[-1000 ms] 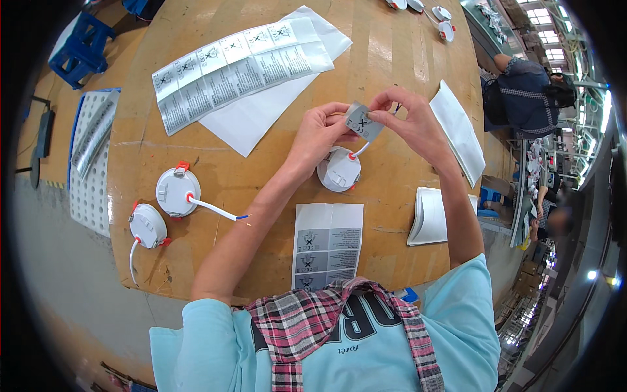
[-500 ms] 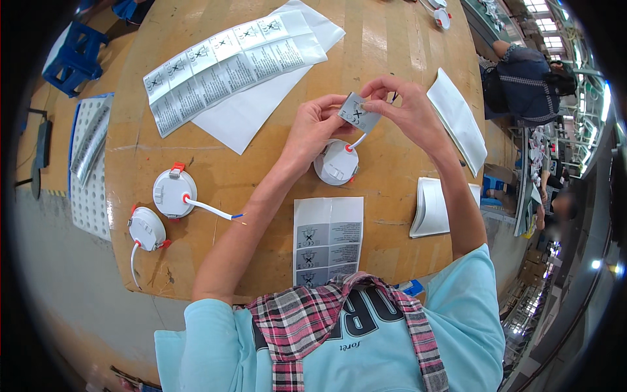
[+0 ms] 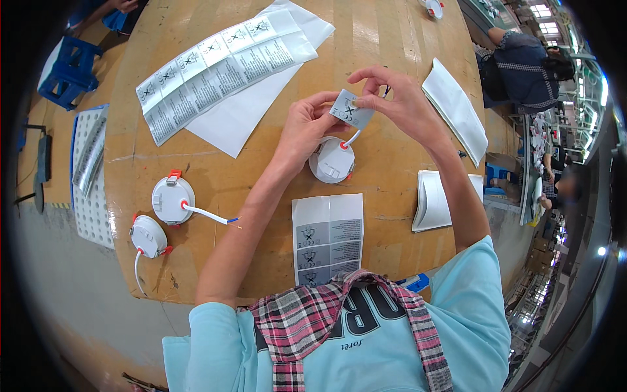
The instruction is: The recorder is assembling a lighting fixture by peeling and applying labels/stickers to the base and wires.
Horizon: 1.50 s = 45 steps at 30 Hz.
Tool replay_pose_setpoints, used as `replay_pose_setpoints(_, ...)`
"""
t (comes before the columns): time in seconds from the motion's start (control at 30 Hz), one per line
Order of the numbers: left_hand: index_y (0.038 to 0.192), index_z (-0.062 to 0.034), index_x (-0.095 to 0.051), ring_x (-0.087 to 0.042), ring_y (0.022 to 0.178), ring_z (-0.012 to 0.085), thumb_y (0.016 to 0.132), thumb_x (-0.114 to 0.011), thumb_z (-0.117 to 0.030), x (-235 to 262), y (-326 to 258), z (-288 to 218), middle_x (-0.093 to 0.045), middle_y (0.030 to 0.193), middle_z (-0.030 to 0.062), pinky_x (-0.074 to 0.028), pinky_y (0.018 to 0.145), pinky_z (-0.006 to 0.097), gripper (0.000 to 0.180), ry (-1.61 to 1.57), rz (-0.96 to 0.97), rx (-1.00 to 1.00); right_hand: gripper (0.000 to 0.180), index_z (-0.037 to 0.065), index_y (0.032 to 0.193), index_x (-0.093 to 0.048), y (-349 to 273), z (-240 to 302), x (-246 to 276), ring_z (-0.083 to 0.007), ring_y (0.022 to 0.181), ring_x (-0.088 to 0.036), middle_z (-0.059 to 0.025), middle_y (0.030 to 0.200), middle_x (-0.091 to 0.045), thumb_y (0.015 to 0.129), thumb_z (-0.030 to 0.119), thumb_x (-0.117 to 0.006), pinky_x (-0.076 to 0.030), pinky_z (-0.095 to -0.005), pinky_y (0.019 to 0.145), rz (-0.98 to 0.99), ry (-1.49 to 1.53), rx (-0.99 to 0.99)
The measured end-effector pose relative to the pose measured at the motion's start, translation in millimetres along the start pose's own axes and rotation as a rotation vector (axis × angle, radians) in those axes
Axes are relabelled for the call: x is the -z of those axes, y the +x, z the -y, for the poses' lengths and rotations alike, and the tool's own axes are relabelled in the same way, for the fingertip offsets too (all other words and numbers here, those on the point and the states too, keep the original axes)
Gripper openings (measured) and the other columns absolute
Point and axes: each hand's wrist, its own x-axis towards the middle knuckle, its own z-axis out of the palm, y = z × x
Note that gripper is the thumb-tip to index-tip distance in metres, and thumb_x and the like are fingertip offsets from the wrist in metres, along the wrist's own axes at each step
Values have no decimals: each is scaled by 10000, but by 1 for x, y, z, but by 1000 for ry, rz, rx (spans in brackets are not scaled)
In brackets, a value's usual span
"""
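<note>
- left hand (image 3: 302, 134): its fingers (image 3: 321, 98) are almost closed, thumb and forefinger pinching the left edge of a thin, silvery label (image 3: 350, 112).
- right hand (image 3: 406, 108): thumb tip pressed on the label's upper right part, forefinger arched and lifted apart; the farther fingers are partly hidden.
- label: small, flat-faced, satin grey with dark print, held above the bench (image 3: 392, 39); whether it wraps the cable behind is unclear.
- white cable (image 3: 353, 138): smooth, round, running from a red grommet up behind the label.
- middle lamp (image 3: 331, 163): squat, round, matt white plastic, just below the hands on the bench.
- printed sheet (image 3: 328, 238): creased, grey blocks on white, nearer the body.
- two similar lamps (image 3: 173, 201) at left, with orange-red clips.
- large label sheet (image 3: 222, 72): glossy, curling, over white paper (image 3: 238, 127).
- bench: brown, scuffed, with a slight sheen.
</note>
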Motion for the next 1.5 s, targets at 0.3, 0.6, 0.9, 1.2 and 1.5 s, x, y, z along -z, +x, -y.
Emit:
replay_pose_setpoints(0.3,1204,26,-548,-674,853,141,927,-573,-124,-1,-1,-2,-679,985,106,-565,754,252,316,-15,5,-2,254,23,1014,-652,-1,0,0,-158,711,-529,-41,695,-562,790,140,-674,-437,-311,673,2,-5,-16)
replay_pose_setpoints(0.6,1189,34,-566,-679,827,142,921,-543,-74,-4,-2,-5,-690,912,109,-561,761,254,289,-23,-30,1,217,27,990,-675,-1,-2,-1,-158,716,-532,-42,693,-566,801,131,-661,-447,-314,684,1,0,-49)
replay_pose_setpoints(0.9,1228,18,-538,-677,838,141,927,-577,-126,-2,-1,-4,-680,981,108,-564,741,247,336,-3,-1,-4,197,33,975,-684,-2,-2,-1,-159,707,-528,-36,675,-555,806,130,-656,-446,-313,679,3,5,-39)
replay_pose_setpoints(1.2,1227,18,-538,-667,885,144,924,-576,-117,-1,-2,-4,-677,996,111,-557,788,262,334,46,4,-15,192,32,957,-685,-1,-2,-2,-152,672,-523,-38,651,-545,796,129,-652,-440,-308,642,-2,-2,-30)
replay_pose_setpoints(1.5,1205,23,-547,-660,911,142,908,-582,-106,2,0,-6,-675,1001,116,-543,824,267,325,73,7,-60,197,7,943,-678,-2,-4,-4,-150,673,-531,-53,667,-566,798,139,-659,-450,-307,645,-32,-34,-31)
